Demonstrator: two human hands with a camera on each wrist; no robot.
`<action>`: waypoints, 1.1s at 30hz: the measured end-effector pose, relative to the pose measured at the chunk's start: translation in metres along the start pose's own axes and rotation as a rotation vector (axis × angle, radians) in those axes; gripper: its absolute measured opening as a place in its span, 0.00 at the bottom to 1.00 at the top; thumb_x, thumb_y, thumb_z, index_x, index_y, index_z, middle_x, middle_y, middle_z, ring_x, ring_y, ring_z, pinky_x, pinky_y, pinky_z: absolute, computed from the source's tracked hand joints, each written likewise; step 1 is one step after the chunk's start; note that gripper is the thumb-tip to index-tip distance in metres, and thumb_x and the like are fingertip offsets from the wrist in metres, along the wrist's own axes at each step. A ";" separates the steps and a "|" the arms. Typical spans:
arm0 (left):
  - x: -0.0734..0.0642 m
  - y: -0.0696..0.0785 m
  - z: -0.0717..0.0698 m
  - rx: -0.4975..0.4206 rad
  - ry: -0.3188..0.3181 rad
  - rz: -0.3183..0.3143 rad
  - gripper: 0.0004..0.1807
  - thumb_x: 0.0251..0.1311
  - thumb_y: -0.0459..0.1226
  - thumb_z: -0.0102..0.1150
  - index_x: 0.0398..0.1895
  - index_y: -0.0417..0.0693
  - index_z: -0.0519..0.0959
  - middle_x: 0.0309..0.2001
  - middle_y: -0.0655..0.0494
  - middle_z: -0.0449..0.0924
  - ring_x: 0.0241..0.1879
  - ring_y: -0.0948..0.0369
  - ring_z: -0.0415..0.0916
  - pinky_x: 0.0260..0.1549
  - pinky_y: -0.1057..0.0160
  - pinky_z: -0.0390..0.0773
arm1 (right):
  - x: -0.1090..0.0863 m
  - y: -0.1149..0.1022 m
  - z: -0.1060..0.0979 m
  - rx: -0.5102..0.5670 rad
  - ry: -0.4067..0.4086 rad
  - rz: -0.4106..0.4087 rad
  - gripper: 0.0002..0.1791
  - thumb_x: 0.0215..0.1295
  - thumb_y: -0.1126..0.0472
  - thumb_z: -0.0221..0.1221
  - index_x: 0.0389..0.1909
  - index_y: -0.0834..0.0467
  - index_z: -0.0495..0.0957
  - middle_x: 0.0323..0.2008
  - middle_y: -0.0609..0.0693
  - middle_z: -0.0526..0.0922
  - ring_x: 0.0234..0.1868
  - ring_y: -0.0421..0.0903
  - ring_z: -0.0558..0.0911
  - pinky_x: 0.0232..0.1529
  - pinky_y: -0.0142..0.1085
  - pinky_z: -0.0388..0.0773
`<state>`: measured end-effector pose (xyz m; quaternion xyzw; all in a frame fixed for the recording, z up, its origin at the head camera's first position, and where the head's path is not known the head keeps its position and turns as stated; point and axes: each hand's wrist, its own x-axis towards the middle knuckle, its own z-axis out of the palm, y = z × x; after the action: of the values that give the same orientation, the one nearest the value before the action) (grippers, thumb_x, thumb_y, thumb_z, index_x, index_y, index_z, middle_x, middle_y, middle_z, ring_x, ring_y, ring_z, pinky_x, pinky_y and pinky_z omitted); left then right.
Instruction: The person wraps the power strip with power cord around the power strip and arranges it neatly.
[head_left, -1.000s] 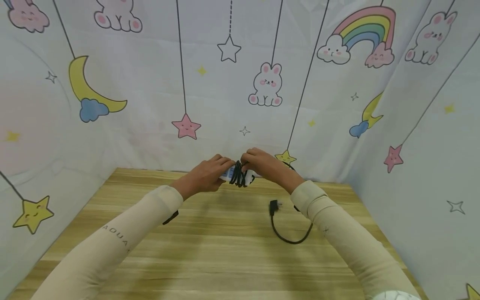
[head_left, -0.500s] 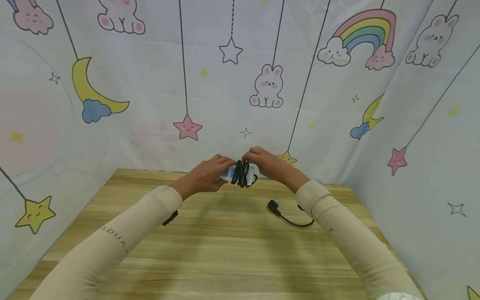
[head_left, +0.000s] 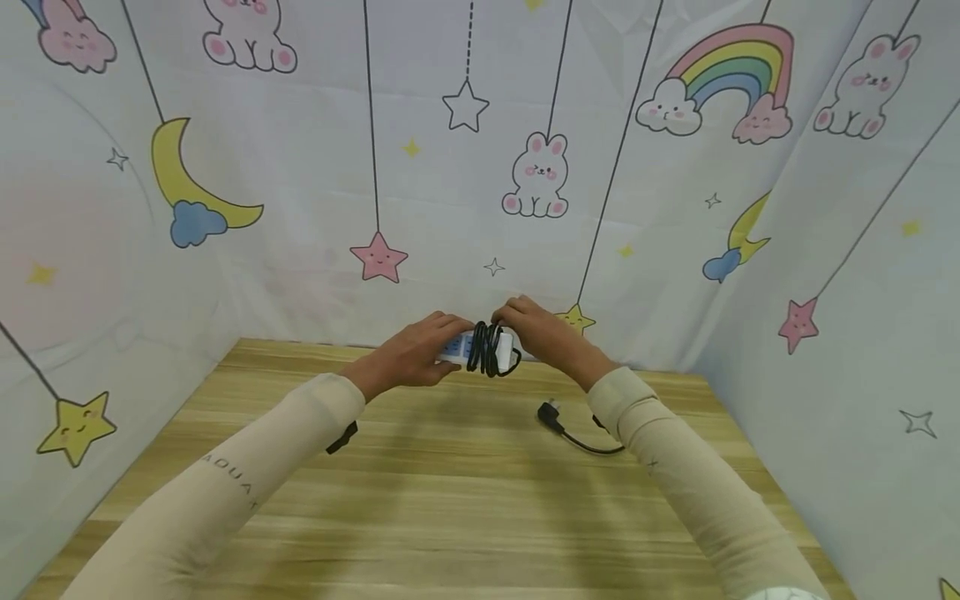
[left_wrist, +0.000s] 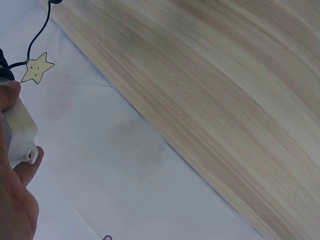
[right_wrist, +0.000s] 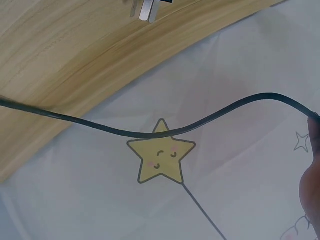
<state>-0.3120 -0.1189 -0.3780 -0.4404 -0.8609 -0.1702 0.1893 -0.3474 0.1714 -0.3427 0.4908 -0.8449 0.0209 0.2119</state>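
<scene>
A white power strip with blue socket faces is held up over the far part of the table, several turns of black cord wound round its middle. My left hand grips its left end, thumb below and fingers over the top. In the left wrist view, a holed tab shows at the strip's end. At the top of the windings, my right hand pinches the cord. From its fingers the cord runs out across the right wrist view. The black plug hangs or lies below the right forearm.
The wood-grain table ends at a white cloth backdrop printed with stars, rabbits and a rainbow. Cloth also stands along the left and right sides. A dark strap piece shows under the left forearm.
My right hand has moved off the windings slightly to the right, uncovering the strip's white end. The plug has turned, and the cord's low loop beside it has drawn up.
</scene>
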 end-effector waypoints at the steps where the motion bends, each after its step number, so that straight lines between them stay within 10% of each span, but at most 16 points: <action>1: 0.000 0.000 0.000 -0.004 0.002 -0.003 0.35 0.69 0.35 0.77 0.77 0.38 0.75 0.72 0.39 0.82 0.68 0.42 0.82 0.63 0.41 0.87 | 0.000 0.000 0.001 0.019 -0.010 0.023 0.13 0.83 0.73 0.59 0.62 0.63 0.81 0.55 0.58 0.85 0.60 0.56 0.85 0.65 0.46 0.87; 12: 0.002 0.002 -0.003 -0.026 -0.001 -0.038 0.36 0.70 0.35 0.77 0.78 0.37 0.74 0.71 0.38 0.82 0.68 0.42 0.82 0.61 0.40 0.87 | 0.000 0.000 0.014 0.283 -0.024 0.238 0.15 0.91 0.68 0.49 0.68 0.64 0.77 0.64 0.63 0.84 0.68 0.60 0.85 0.70 0.53 0.85; 33: 0.007 0.004 -0.001 -0.136 0.028 -0.118 0.38 0.69 0.36 0.77 0.79 0.37 0.74 0.72 0.37 0.82 0.63 0.44 0.82 0.61 0.41 0.86 | -0.013 0.005 0.032 0.407 -0.043 0.380 0.33 0.84 0.80 0.42 0.86 0.65 0.59 0.75 0.68 0.76 0.68 0.64 0.84 0.70 0.59 0.83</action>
<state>-0.3129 -0.1124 -0.3738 -0.3984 -0.8692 -0.2450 0.1605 -0.3573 0.1768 -0.3757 0.3565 -0.9044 0.2192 0.0832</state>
